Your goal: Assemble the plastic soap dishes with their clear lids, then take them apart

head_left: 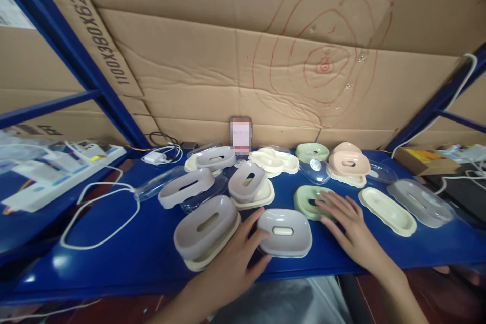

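Observation:
A grey oval soap dish (299, 245) with a slotted middle lies near the table's front edge, a cream piece showing through its slot. My left hand (243, 255) grips its left side, one finger over the rim and the thumb at the front corner. My right hand (351, 225) is spread over a green soap dish (301, 206), fingertips touching its right side. Left of my left hand, another grey soap dish (186, 233) leans on a cream wavy-edged tray (197, 265). Behind these, a smaller grey dish (239, 187) rests on a cream tray (266, 195).
More dishes stand farther back, including a peach one (349, 154) and a green one (301, 152). To the right lie a cream tray (387, 211) and a clear cover (421, 202). A phone (241, 136) stands against the cardboard; a power strip (56, 182) and white cable (102, 247) are left.

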`<state>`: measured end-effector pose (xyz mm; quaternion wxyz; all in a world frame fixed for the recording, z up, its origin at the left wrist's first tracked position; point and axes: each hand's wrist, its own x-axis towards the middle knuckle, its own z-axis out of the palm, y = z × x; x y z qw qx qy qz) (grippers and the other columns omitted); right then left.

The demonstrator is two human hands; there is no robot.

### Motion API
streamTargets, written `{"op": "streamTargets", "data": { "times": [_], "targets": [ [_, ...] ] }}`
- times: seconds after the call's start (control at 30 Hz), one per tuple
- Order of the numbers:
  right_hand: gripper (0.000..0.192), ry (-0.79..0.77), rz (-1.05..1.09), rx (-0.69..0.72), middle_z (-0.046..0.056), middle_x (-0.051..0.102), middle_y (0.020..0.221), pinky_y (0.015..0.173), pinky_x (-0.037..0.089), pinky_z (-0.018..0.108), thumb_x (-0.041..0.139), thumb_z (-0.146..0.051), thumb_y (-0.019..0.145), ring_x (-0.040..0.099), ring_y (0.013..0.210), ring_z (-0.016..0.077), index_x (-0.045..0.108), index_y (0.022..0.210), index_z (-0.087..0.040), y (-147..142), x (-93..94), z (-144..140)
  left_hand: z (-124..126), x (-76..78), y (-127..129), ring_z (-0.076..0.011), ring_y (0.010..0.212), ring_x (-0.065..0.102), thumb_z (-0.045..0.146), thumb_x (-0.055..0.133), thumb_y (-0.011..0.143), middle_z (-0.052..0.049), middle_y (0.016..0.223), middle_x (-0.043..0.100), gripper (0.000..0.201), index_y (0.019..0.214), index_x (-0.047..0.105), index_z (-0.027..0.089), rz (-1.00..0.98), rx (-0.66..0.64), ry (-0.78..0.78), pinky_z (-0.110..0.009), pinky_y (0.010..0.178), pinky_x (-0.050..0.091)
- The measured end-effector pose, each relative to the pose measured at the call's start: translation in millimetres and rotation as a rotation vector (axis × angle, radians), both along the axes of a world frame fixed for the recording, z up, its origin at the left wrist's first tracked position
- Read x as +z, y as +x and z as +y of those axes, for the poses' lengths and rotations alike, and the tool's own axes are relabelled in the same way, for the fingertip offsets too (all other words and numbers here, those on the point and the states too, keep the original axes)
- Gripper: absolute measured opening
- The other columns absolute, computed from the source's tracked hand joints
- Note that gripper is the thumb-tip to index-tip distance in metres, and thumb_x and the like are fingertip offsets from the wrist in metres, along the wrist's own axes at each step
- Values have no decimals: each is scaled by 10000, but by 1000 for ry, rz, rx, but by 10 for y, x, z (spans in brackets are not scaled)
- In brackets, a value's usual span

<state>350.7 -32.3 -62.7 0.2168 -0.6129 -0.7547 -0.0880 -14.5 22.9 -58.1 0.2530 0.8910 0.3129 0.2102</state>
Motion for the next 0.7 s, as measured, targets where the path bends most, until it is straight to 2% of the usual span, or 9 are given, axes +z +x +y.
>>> {"op": "streamTargets", "data": {
  "times": [0.07,0.13,0.23,0.3,0.4,0.5,0.6,0.7],
  "targets": [
    [437,50,-21,-44,93,623,1563,1209,435,594,455,-448,1124,572,1460,334,616,1512,-328,49,161,310,4,-7,3,-350,1591,434,270,654,1033,-36,1782,306,297,1326,624,310,-10,3,-3,-558,1272,460],
    [508,79,-59,-160,151,613,1559,1152,486,597,491,-516,1096,586,1425,382,604,1519,-260,111,254,695,8,-9,8,-352,1586,442,274,660,1031,-38,1778,313,305,1332,624,313,-14,6,-8,-559,1269,465],
    [610,23,-108,-296,227,590,1554,1054,528,654,585,-572,1029,602,1366,466,592,1502,-188,150,277,1200,13,-18,11,-354,1591,435,273,662,1032,-40,1780,305,324,1349,615,321,-4,13,-10,-573,1269,461],
    [596,23,-86,-309,239,599,1532,1015,553,626,605,-538,1016,626,1322,465,593,1480,-164,143,274,1360,13,-27,10,-351,1596,427,278,657,1037,-38,1783,298,313,1344,612,321,6,12,-11,-583,1273,454],
    [501,84,-46,-274,208,674,1427,1017,562,541,535,-454,1057,677,1245,394,585,1459,-159,111,317,1311,12,-35,10,-351,1592,435,275,662,1034,-38,1776,314,311,1338,614,320,-5,9,-4,-578,1264,467],
    [433,168,-2,-197,168,722,1345,1067,537,524,501,-451,1084,688,1229,360,611,1407,-184,31,372,1141,14,-32,13,-348,1585,447,252,667,1027,-38,1771,328,325,1340,615,321,-26,15,2,-559,1254,484],
    [411,168,62,-69,134,712,1389,1106,535,505,516,-490,1089,671,1287,339,648,1369,-221,-95,363,1083,19,-25,14,-347,1583,451,271,674,1027,-34,1771,331,313,1330,618,324,-22,12,-5,-562,1252,485],
    [420,116,69,-35,121,691,1438,1108,551,502,520,-505,1086,674,1300,330,670,1377,-242,-182,288,1124,24,-23,8,-344,1579,457,281,670,1028,-26,1773,326,328,1346,610,336,-22,5,-14,-566,1248,489]
  ]
}}
